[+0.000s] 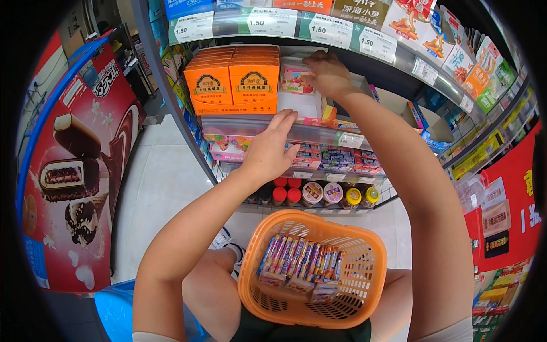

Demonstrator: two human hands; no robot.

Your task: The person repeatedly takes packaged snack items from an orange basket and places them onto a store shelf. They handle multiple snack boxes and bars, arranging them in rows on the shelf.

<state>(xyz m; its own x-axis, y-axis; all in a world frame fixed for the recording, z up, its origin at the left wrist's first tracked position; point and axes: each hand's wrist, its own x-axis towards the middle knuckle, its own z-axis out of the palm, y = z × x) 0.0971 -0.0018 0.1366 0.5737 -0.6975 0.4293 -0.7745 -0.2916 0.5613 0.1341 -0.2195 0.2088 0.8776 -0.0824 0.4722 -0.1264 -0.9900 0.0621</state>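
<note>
My right hand [328, 75] reaches onto the shelf, its fingers at a small pink candy pack [298, 80] in a white display box [299, 104]; whether it grips the pack cannot be told. The fingertips of my left hand [273, 147] rest by the front edge of that shelf, just below the white box, with nothing held. Orange cartons [233, 83] in a display tray stand to the left of the white box. An orange plastic basket [376, 273] sits on my lap, with rows of wrapped candy sticks [299, 258] and clear packs inside.
Price tags [273, 22] line the shelf edge above. Opened display boxes [395, 100] stand to the right. Lower down are candy packs [337, 157] and lidded jars [313, 192]. An ice-cream freezer [81, 179] is at the left, a blue plastic stool or bin [115, 310] beside me.
</note>
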